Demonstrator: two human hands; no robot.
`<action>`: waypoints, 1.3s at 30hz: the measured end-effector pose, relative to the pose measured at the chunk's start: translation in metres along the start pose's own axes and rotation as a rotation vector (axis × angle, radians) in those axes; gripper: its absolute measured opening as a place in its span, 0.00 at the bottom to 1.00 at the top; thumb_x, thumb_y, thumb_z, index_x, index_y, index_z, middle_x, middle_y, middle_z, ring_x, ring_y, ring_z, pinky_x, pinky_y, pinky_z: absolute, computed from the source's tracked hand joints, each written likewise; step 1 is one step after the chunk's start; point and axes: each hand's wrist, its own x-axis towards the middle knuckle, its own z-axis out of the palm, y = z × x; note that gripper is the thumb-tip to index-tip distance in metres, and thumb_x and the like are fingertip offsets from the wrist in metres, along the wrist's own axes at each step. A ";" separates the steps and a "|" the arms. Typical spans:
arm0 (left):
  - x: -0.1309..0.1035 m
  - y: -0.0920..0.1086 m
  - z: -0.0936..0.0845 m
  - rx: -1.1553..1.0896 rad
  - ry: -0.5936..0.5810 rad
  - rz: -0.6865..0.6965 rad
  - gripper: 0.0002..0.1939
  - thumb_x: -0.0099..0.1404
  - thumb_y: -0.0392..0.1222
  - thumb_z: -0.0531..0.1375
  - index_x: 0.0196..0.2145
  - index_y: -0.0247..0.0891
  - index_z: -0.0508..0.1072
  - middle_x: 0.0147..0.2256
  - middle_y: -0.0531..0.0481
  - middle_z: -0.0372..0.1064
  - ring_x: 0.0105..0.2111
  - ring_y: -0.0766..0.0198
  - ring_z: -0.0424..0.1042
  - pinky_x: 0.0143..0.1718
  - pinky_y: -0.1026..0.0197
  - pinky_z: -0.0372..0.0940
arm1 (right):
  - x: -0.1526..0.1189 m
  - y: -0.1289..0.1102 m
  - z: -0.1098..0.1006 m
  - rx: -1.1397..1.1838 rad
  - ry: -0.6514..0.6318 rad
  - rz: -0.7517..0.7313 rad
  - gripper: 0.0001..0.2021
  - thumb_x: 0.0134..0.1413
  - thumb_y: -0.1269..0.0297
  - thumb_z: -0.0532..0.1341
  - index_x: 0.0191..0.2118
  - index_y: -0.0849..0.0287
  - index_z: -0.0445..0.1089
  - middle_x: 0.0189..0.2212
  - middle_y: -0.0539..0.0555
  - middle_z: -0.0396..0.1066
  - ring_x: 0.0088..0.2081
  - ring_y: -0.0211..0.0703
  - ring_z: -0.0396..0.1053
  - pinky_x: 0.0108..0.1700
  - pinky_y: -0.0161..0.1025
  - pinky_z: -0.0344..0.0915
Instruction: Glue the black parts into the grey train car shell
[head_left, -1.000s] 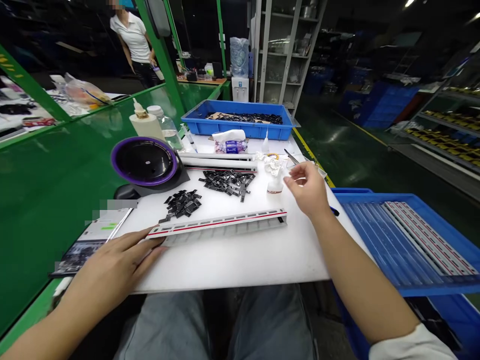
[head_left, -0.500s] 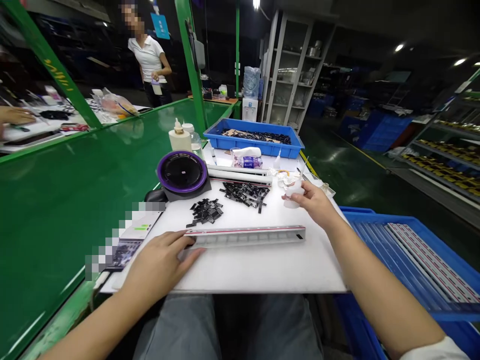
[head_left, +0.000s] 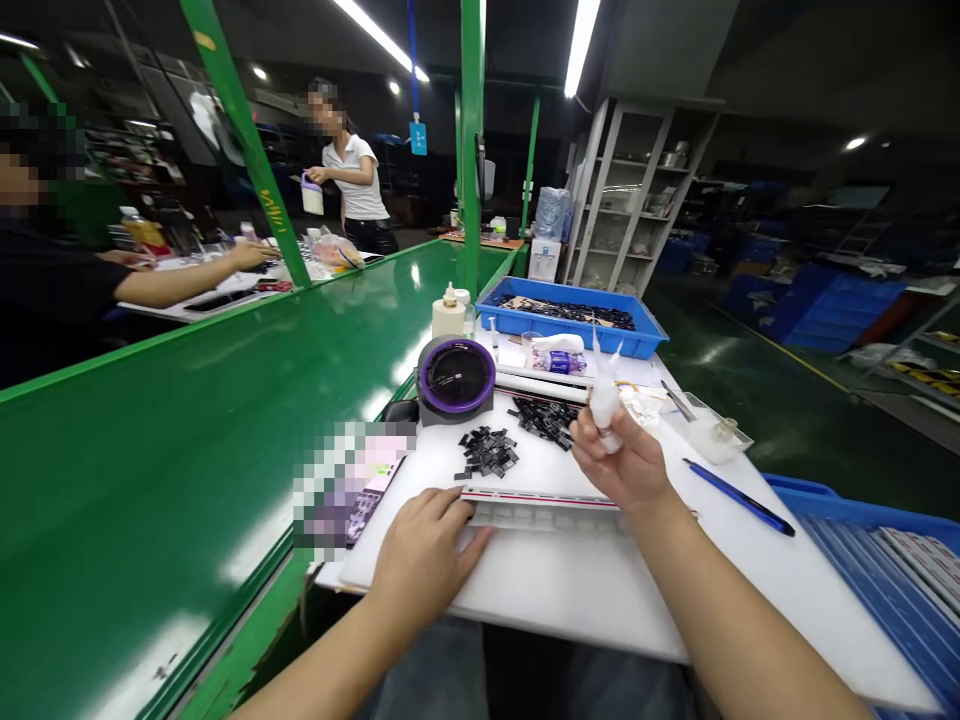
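Note:
My left hand (head_left: pixel 431 540) grips the left end of a long white strip (head_left: pixel 540 507) with a red line, lying across the white table. My right hand (head_left: pixel 619 455) is closed round a small white bottle (head_left: pixel 604 405) with a thin upright nozzle, raised over the strip's right part. Beyond the strip lie two piles of small black pieces, a left pile (head_left: pixel 489 452) and a right pile (head_left: pixel 546 420). A round black dish with a purple rim (head_left: pixel 457 376) stands at the back left of the table.
A blue tray (head_left: pixel 577 318) of black parts stands at the back. A blue pen (head_left: pixel 739 496) and a glass jar (head_left: pixel 718 440) are on the right. Long strips lie in a blue crate (head_left: pixel 862 560). Beyond the green conveyor (head_left: pixel 247 430) are two people, one holding a bottle.
My right hand has lifted the white bottle and brought it inward above the strip. The view has swung left and up. My left hand still grips the strip's end.

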 end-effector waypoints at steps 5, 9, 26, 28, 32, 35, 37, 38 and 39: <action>0.001 0.002 -0.001 -0.026 -0.011 -0.030 0.09 0.66 0.47 0.62 0.34 0.39 0.75 0.38 0.43 0.76 0.40 0.51 0.73 0.41 0.46 0.72 | -0.012 0.010 -0.006 0.123 -0.061 0.067 0.14 0.51 0.54 0.68 0.38 0.57 0.70 0.16 0.42 0.57 0.15 0.26 0.38 0.12 0.25 0.38; 0.003 0.003 -0.002 -0.032 -0.012 -0.026 0.10 0.65 0.47 0.62 0.34 0.38 0.75 0.38 0.43 0.76 0.39 0.51 0.73 0.41 0.46 0.72 | -0.020 0.008 0.000 0.212 -0.020 0.087 0.13 0.48 0.57 0.70 0.30 0.58 0.67 0.17 0.41 0.53 0.17 0.25 0.38 0.15 0.24 0.41; 0.001 0.005 -0.001 -0.020 -0.035 -0.027 0.12 0.65 0.50 0.62 0.36 0.38 0.76 0.42 0.42 0.77 0.42 0.50 0.73 0.43 0.47 0.71 | -0.053 0.045 0.030 -0.135 0.365 -0.154 0.16 0.49 0.59 0.69 0.23 0.58 0.62 0.17 0.43 0.52 0.16 0.28 0.50 0.18 0.31 0.47; 0.002 0.006 -0.002 -0.020 -0.050 -0.033 0.12 0.65 0.50 0.62 0.35 0.38 0.76 0.42 0.42 0.77 0.42 0.50 0.73 0.44 0.47 0.71 | -0.060 0.052 0.027 -0.228 0.393 -0.197 0.16 0.49 0.59 0.69 0.24 0.58 0.62 0.17 0.43 0.53 0.17 0.29 0.52 0.19 0.32 0.51; 0.002 0.008 -0.002 -0.030 -0.062 -0.046 0.13 0.65 0.51 0.62 0.36 0.39 0.77 0.42 0.43 0.77 0.42 0.50 0.73 0.45 0.47 0.70 | -0.069 0.063 0.020 -0.387 0.422 -0.221 0.13 0.51 0.58 0.69 0.27 0.56 0.64 0.18 0.44 0.56 0.18 0.31 0.54 0.20 0.35 0.53; 0.003 0.009 -0.002 -0.032 -0.064 -0.051 0.13 0.65 0.51 0.61 0.36 0.39 0.77 0.41 0.44 0.77 0.42 0.51 0.73 0.45 0.48 0.70 | -0.072 0.066 0.018 -0.454 0.385 -0.249 0.13 0.51 0.58 0.69 0.28 0.55 0.64 0.18 0.44 0.55 0.19 0.32 0.53 0.20 0.35 0.51; 0.003 0.009 -0.002 -0.033 -0.065 -0.055 0.13 0.65 0.51 0.62 0.35 0.39 0.77 0.41 0.43 0.77 0.41 0.51 0.73 0.44 0.48 0.69 | -0.072 0.066 0.018 -0.462 0.374 -0.268 0.13 0.50 0.59 0.69 0.29 0.54 0.64 0.18 0.44 0.55 0.20 0.33 0.53 0.20 0.35 0.50; 0.004 0.009 -0.002 -0.035 -0.066 -0.057 0.13 0.65 0.51 0.62 0.35 0.38 0.77 0.42 0.43 0.77 0.41 0.52 0.73 0.44 0.49 0.69 | -0.073 0.066 0.018 -0.463 0.372 -0.272 0.13 0.50 0.59 0.69 0.29 0.54 0.64 0.18 0.44 0.55 0.20 0.33 0.52 0.20 0.35 0.50; 0.004 0.009 -0.003 -0.038 -0.069 -0.058 0.13 0.65 0.51 0.62 0.35 0.38 0.77 0.42 0.43 0.77 0.42 0.52 0.73 0.44 0.49 0.69 | -0.073 0.066 0.018 -0.466 0.373 -0.274 0.12 0.50 0.59 0.70 0.30 0.54 0.65 0.18 0.44 0.55 0.20 0.33 0.52 0.21 0.35 0.50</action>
